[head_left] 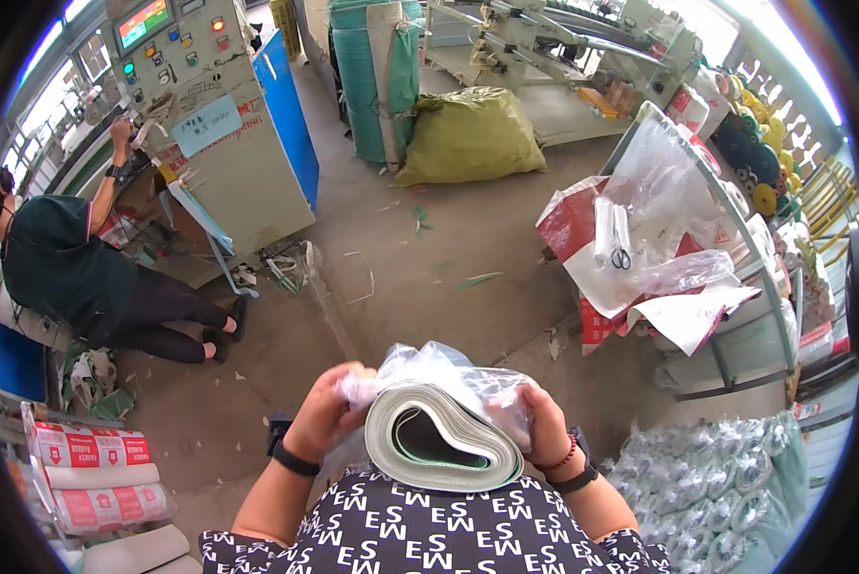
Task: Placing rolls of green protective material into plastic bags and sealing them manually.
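Note:
A thick roll of white sheet material (386,442) with a greenish inner layer rests end-on against my front, its hollow core facing up toward me. Clear plastic film (429,359), loose and crumpled, lies around the roll's far side and both flanks. My left hand (335,407) grips the film at the roll's left side, fingers curled into it. On the opposite side, my right hand (550,430) holds the film's bunched edge, with the fingers partly hidden behind it. Both forearms come up from below, a dark band on each wrist.
At the left, another person (75,268) works by a control cabinet (228,143). Ahead are a green wrapped roll (372,86) and a stuffed yellow-green sack (472,139). A metal-framed cart (783,316) carries film and scissors (622,258). Plastic-wrapped rolls (702,488) stand close at the right.

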### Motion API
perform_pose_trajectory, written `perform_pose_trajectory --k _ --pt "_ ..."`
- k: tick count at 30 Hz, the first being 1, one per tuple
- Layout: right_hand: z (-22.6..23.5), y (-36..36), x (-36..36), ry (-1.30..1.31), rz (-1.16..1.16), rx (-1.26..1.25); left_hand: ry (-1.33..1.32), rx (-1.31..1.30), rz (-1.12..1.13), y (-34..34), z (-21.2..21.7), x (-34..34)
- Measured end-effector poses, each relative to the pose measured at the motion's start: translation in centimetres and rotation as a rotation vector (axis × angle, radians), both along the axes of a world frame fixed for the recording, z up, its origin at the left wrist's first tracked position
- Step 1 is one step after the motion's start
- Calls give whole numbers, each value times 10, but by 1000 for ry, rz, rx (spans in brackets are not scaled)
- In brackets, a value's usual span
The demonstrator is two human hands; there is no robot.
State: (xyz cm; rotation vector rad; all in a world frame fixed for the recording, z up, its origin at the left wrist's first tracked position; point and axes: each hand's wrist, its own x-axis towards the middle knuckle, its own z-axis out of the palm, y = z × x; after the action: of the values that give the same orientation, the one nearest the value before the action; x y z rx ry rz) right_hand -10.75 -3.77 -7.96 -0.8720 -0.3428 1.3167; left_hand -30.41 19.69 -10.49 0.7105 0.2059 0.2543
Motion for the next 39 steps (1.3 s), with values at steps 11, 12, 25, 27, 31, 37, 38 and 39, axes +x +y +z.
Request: perform_pose_trajectory --k 11,12,25,27,31,37,38,39 --pt "36 8 25 -971 527 502 184 1030 -139 5 68 -75" --pt "33 7 29 -1231 459 442 326 1363 -182 6 70 -78" --pt "-199 87 48 -2131 686 -311 770 1622 -79 25 -172 -15" --pt "-242 103 43 -2137 773 -438 914 1526 -230 33 -185 -2" --pt "-309 140 31 -1975 794 -593 1106 1359 -435 44 -253 22" --pt "-455 176 32 -1962 774 -523 1279 1194 -604 58 -422 22" --pt "-490 171 31 -1953 721 -536 1299 1176 -618 58 -452 21" --pt "-523 167 28 -1945 664 -547 1317 1162 -629 61 -482 20"
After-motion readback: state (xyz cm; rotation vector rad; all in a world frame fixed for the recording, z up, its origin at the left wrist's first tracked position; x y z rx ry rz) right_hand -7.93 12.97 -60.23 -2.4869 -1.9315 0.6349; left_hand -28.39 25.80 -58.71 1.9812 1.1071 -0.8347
